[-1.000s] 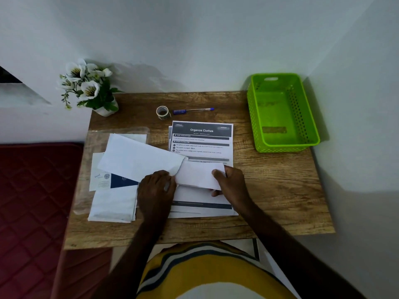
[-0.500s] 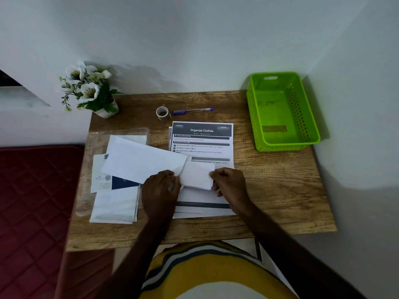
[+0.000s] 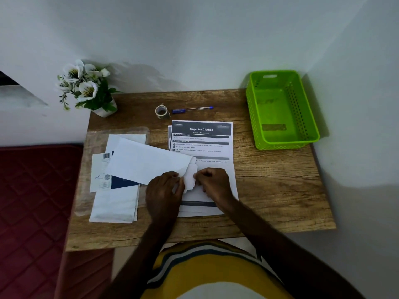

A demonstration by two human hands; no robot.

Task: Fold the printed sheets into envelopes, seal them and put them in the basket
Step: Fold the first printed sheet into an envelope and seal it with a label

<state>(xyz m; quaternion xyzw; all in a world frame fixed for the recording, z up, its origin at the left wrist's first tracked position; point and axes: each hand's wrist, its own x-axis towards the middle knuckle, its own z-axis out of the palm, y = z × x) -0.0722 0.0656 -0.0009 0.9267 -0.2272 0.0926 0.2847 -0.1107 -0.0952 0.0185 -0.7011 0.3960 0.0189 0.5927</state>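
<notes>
A white envelope (image 3: pixel 146 161) lies slanted over the middle of the wooden table (image 3: pixel 276 186). Only a short end of a folded sheet (image 3: pixel 191 176) sticks out of its open right end. My left hand (image 3: pixel 165 190) pinches the envelope's mouth, and my right hand (image 3: pixel 212 183) grips the folded sheet's end. Under both hands lies a stack of printed sheets (image 3: pixel 201 137) headed "Organize Clothes". The green basket (image 3: pixel 280 145) stands at the table's far right with nothing in it.
A pile of white envelopes (image 3: pixel 114 206) in clear wrapping lies at the left. A tape roll (image 3: pixel 161 111) and a blue pen (image 3: pixel 192 108) lie behind the sheets. A flower pot (image 3: pixel 103 111) stands at the far left corner. Walls close the back and right.
My right hand has moved left towards my left hand, and the folded sheet has slid further into the envelope, so less of it shows.
</notes>
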